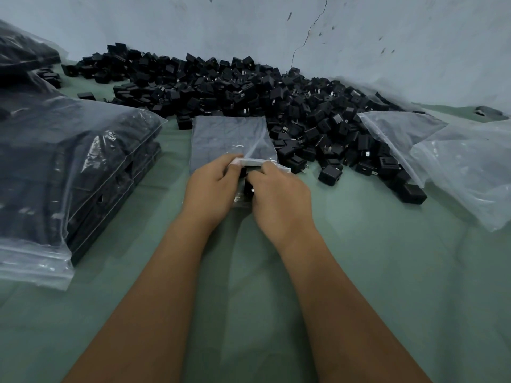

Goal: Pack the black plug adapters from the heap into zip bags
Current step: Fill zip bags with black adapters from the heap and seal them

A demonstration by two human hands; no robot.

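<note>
Left hand [213, 186] and right hand [279, 194] both pinch a zip bag's [229, 139] mouth beside the heap of black plug adapters [249, 87] on the green surface [387, 272].

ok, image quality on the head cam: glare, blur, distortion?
Head view: dim, flat light; glare streaks on the big filled bags at left; wide-angle bend curves the wall and stretches the forearms; both hands, left hand and right hand, slightly soft at the zip bag mouth.

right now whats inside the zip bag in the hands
Through the zip bag dark adapters show faintly in flat rows. Both hands' fingers pinch its near edge, hiding that end; a count cannot be told.
</note>
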